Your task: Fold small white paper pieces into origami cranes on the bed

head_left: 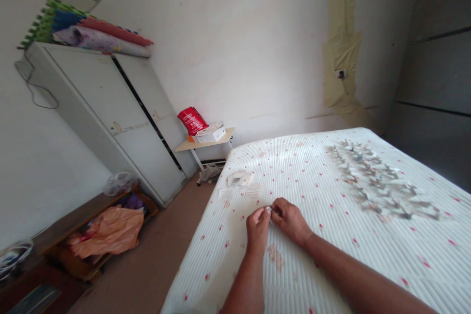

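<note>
Both hands meet over the near part of a white ribbed mattress (294, 181) with small red marks. My left hand (257, 225) is closed, its thumb and fingers pinching a tiny whitish item (268, 209). My right hand (289, 218) is closed too, its fingertips touching the left ones at the same item, which is too small to name. To the right, rows of several small greyish folded pieces (382, 181) lie on the mattress. Beyond my left hand rest a clear plastic packet (240, 178) and a thin printed slip (252, 190).
A small table (184, 145) with a red bag (192, 120) and a white box (215, 134) stands past the mattress's far left corner. On the left are a grey cabinet (99, 88) and a low wooden shelf holding an orange plastic bag (114, 230).
</note>
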Demonstrator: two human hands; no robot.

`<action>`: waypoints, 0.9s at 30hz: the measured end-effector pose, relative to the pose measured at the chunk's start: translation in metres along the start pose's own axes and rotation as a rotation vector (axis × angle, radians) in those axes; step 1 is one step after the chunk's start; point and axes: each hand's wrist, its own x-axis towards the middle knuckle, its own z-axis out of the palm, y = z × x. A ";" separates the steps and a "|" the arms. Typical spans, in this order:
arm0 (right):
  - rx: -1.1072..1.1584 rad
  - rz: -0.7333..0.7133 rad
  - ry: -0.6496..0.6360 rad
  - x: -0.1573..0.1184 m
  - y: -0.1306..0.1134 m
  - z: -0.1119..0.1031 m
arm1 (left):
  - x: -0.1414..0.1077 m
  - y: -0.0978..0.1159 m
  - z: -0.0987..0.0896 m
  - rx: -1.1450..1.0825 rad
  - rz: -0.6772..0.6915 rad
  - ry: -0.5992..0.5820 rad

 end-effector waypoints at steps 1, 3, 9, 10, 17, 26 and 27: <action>-0.009 -0.003 0.003 0.000 0.000 0.000 | 0.000 0.001 0.000 -0.011 -0.007 -0.004; -0.029 -0.011 0.009 0.001 0.002 0.000 | 0.000 0.001 -0.001 -0.021 -0.017 -0.004; -0.109 -0.049 0.025 0.000 0.003 0.000 | 0.001 0.000 -0.001 -0.005 -0.034 0.007; -0.130 -0.068 0.029 -0.001 0.003 0.000 | 0.001 0.000 -0.001 -0.004 -0.032 0.011; -0.289 -0.211 0.037 -0.001 0.000 -0.002 | 0.002 -0.003 -0.001 0.020 0.006 0.013; -0.332 -0.233 0.037 -0.001 -0.001 -0.003 | 0.001 0.001 -0.001 0.019 -0.004 0.021; -0.314 -0.231 0.034 -0.001 -0.001 -0.003 | 0.001 0.001 -0.001 0.015 -0.007 0.021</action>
